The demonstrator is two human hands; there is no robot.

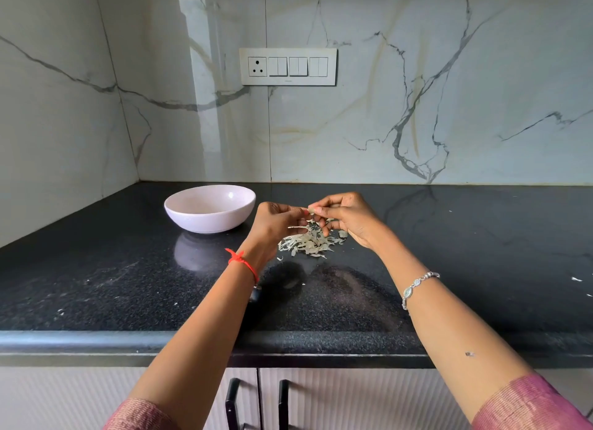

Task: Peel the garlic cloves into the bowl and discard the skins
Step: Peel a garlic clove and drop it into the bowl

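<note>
Below, skins (308,245); black counter (449,253); marble walls (353,134)

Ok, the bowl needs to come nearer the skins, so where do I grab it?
Pinch the bowl at its right rim, from above, with the left hand, the nearer one, once it drops the clove. It stands upright and open, so the rim is free; the rounded glossy wall would likely slip.
</note>
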